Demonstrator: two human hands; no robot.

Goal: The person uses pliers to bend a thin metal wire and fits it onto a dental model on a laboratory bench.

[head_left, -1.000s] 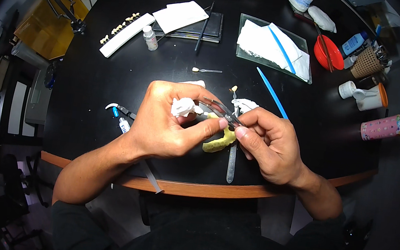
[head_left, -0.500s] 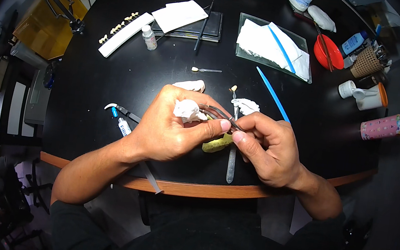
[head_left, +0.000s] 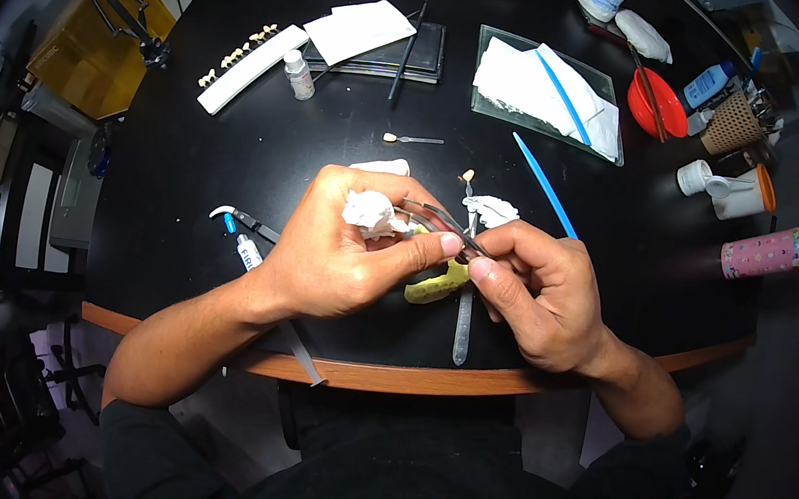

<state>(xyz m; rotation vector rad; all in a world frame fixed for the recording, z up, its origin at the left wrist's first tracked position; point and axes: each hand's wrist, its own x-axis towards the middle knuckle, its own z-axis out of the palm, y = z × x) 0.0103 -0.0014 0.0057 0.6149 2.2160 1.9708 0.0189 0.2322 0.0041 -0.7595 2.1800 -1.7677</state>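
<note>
Dark metal tweezers (head_left: 437, 216) run between my two hands above the near middle of the desk. My left hand (head_left: 337, 251) is closed, its thumb pressing on the tweezers. A white plaster-like lump (head_left: 371, 213) shows between its thumb and fingers; what holds it is hidden. My right hand (head_left: 546, 299) pinches the tweezers' right end between thumb and fingers. Under them lies a yellow-green moulded piece (head_left: 433, 288), partly covered. A metal spatula (head_left: 462, 331) lies beside it, with a crumpled white piece (head_left: 492, 210) near its far end.
A tube (head_left: 248, 252) and a curved-tip metal tool (head_left: 267, 232) lie by my left forearm. Farther off are a tooth shade guide (head_left: 251, 72), a small bottle (head_left: 298, 77), a glass plate (head_left: 607, 146), a blue stick (head_left: 544, 185), a red bowl (head_left: 652, 109) and a pink flask (head_left: 771, 250).
The white lump has shifted slightly left, and more of the tweezers shows, their prongs farther apart. Both hands stay in nearly the same place.
</note>
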